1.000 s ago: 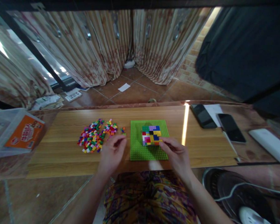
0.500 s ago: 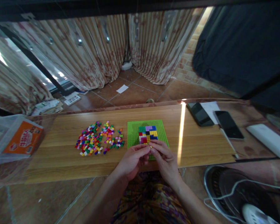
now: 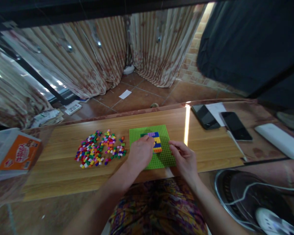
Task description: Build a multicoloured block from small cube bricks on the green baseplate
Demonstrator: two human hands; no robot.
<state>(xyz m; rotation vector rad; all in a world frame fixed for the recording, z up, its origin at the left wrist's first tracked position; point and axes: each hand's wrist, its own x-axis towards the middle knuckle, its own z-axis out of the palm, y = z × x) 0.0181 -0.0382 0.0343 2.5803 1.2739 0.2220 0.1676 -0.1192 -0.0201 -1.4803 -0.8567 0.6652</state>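
Observation:
A green baseplate (image 3: 165, 155) lies on the wooden board (image 3: 63, 169), with a patch of coloured bricks (image 3: 156, 142) built on it. My left hand (image 3: 140, 152) rests over the left part of that patch, fingers curled down onto the bricks; whether it holds a brick is hidden. My right hand (image 3: 183, 158) sits on the plate's right edge, fingers bent and pinched together near the built patch. A heap of loose small bricks (image 3: 98, 151) in many colours lies to the left of the plate.
Two dark phones (image 3: 204, 116) (image 3: 236, 125) and a sheet of paper lie at the right. A white device (image 3: 281, 140) sits further right. A clear box with an orange packet (image 3: 16, 155) stands at the left. A fan (image 3: 254, 202) is on the floor at lower right.
My two hands were pinched together at the plate's near edge; now the left hand has moved up onto the built bricks and the right hand has shifted to the plate's right edge.

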